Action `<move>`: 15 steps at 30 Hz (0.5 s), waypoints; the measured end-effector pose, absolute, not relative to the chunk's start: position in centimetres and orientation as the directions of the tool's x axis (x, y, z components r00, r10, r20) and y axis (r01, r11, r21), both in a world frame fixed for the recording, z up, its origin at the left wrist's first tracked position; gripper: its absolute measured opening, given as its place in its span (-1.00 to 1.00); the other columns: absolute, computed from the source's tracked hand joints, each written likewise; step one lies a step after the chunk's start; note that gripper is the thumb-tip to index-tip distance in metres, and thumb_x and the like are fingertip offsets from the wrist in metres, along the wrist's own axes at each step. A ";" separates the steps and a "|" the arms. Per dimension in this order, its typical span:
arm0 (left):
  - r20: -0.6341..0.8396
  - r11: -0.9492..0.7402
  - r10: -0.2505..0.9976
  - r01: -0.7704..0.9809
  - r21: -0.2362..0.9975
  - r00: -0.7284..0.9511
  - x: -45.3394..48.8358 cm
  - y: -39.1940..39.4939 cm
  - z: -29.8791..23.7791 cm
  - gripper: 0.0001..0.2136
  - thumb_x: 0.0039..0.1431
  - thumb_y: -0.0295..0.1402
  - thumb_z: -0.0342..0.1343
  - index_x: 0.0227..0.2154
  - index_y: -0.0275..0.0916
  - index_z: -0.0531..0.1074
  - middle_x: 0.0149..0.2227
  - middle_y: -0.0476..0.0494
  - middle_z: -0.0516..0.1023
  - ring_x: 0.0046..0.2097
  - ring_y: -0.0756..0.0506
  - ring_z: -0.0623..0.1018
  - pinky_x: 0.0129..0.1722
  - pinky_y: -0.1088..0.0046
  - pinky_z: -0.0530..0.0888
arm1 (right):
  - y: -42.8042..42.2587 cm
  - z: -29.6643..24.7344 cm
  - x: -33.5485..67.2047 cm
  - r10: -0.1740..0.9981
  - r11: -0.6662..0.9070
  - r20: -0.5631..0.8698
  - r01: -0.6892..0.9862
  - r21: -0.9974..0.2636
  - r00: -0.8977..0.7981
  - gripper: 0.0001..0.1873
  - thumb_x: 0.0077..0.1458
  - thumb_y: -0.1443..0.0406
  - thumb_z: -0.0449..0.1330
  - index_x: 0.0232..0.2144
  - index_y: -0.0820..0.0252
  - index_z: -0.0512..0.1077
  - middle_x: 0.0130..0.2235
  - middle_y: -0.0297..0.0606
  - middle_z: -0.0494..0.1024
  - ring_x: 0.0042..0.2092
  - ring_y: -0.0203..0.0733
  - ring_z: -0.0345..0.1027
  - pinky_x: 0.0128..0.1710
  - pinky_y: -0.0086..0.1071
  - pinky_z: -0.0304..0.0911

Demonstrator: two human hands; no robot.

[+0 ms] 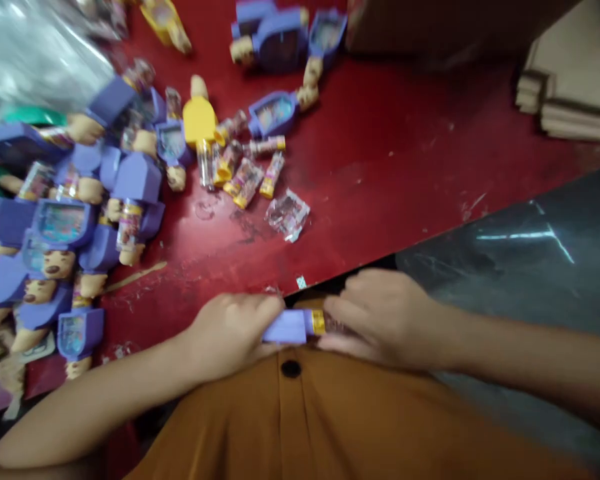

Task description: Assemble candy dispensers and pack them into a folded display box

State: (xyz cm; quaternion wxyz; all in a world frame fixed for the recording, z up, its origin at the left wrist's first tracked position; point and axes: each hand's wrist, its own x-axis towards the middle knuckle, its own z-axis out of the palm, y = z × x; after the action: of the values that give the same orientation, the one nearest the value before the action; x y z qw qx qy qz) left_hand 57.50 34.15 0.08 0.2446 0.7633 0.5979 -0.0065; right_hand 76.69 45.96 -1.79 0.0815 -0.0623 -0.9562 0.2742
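The left hand's fingers (260,310) and the right hand's fingers (341,312) close from either side on a small purple toy piece (293,327), holding it level between them just above the person's waist. The left fingers wrap its plain purple end. The right fingers curl over the other end, where a yellow band (319,322) shows and the rest disappears under them. Just below the fingers is an orange shirt (290,413) with a black button (291,368).

Just beyond the fingers, the edge of a red counter (380,167) runs at a slant, and a tiny paper scrap (301,283) lies near that edge. Past the right hand, a dark grey sheet (510,267) with a shiny streak fills the space beside the counter. Farther up from the fingers, a crumpled clear wrapper (287,215) lies near a loose cluster of small clear tubes with yellow ends (245,181). A yellow toy figure (199,120) stands out beside them. To the left of the hands, purple toy figures (135,177) with tan hands and feet lie heaped together, and more sit near the counter's far edge. A clear plastic bag (35,53) lies well beyond them, blurred, and stacked cardboard (570,113) sits at the far right.
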 end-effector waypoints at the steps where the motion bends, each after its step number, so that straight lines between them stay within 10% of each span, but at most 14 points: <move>1: -0.285 -0.165 0.913 0.903 0.398 0.292 57.6 33.9 -0.2 -0.72 0.07 -0.09 0.05 -0.41 -0.24 0.31 -0.51 -0.03 0.50 -0.50 -0.07 0.50 -0.57 0.49 0.31 | 45.8 -1.7 76.6 0.154 0.845 0.149 0.052 -0.533 -0.977 -0.64 0.13 0.12 0.04 -0.56 0.24 0.33 -0.61 -0.33 0.31 -0.55 -0.33 0.13 -0.50 -0.40 -0.09; 8: -0.111 -0.054 0.988 0.913 0.404 0.107 55.1 34.3 1.1 -0.78 0.04 -0.17 0.11 -0.46 -0.22 0.32 -0.54 -0.01 0.50 -0.53 -0.01 0.48 -0.59 0.56 0.28 | 48.0 1.8 72.7 0.222 0.735 -0.001 0.168 -0.657 -0.975 -0.69 -0.08 0.10 0.24 -0.54 0.22 0.34 -0.57 -0.38 0.34 -0.53 -0.35 0.16 -0.54 -0.45 -0.06; 12: 0.153 0.295 0.945 0.955 -0.023 -0.288 49.5 34.6 5.8 -0.76 0.14 -0.13 -0.04 -0.28 -0.17 0.34 -0.52 -0.07 0.49 -0.49 -0.09 0.49 -0.54 0.51 0.27 | 54.0 3.0 68.4 0.306 0.696 0.312 -0.012 -0.718 -0.899 -0.58 -0.05 0.09 0.24 -0.22 0.26 0.36 -0.30 -0.27 0.42 -0.30 -0.31 0.27 -0.32 -0.46 0.18; 15: 0.343 0.666 0.744 0.679 -0.311 -0.573 44.5 35.1 7.7 -0.62 0.16 -0.02 -0.16 -0.21 -0.21 0.32 -0.56 -0.12 0.45 -0.51 -0.18 0.45 -0.58 0.48 0.22 | 59.1 0.5 65.3 0.571 0.750 0.328 0.316 -0.581 -0.753 -0.71 0.09 0.31 0.12 -0.13 0.35 0.33 -0.14 -0.11 0.39 -0.09 -0.20 0.23 -0.07 -0.36 0.14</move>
State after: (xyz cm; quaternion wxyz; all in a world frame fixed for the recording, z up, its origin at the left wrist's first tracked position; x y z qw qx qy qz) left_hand 44.49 35.14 7.68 -0.2271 0.4025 0.8839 -0.0723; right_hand 65.25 59.14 0.52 0.2513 -0.2459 -0.9011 0.2537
